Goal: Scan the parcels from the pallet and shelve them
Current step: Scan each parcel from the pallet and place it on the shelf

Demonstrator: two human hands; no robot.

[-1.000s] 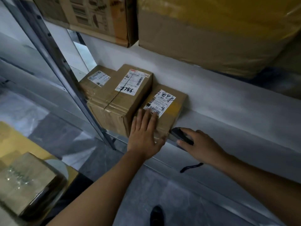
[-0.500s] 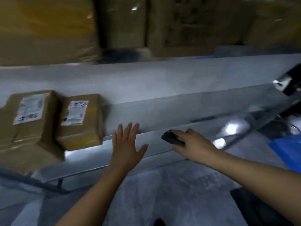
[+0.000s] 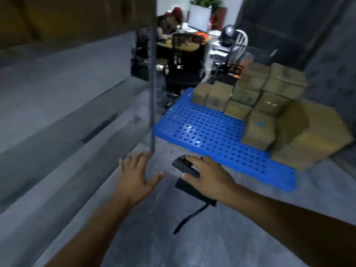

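the cardboard parcels sit stacked in the right half of the frame, on the far and right part of a blue perforated plastic pallet that lies flat on the grey floor. the stack steps upward toward the upper right, small boxes at the left end and taller piles behind; one box near the front carries a blue round mark on its top. larger flat cartons lie at the right edge of the pallet, touching the stack. the near left part of the pallet is bare.

in the lower centre, the right hand is closed around a black handheld scanner, its fingers wrapped over the top of it, the scanner head pointing toward the left of the frame. a black strap hangs down from the handle. the left hand is just beside it, spread flat with fingers splayed, palm down, grasping nothing, in the air over the floor.

a thin metal shelf upright runs vertically through the centre of the frame, its lower end just above the left hand's fingertips. grey shelf boards slope across the left half, blurred. in the upper centre, beyond the upright, a black chair and a cluttered desk show, with a seated person partly visible and a white screen behind.
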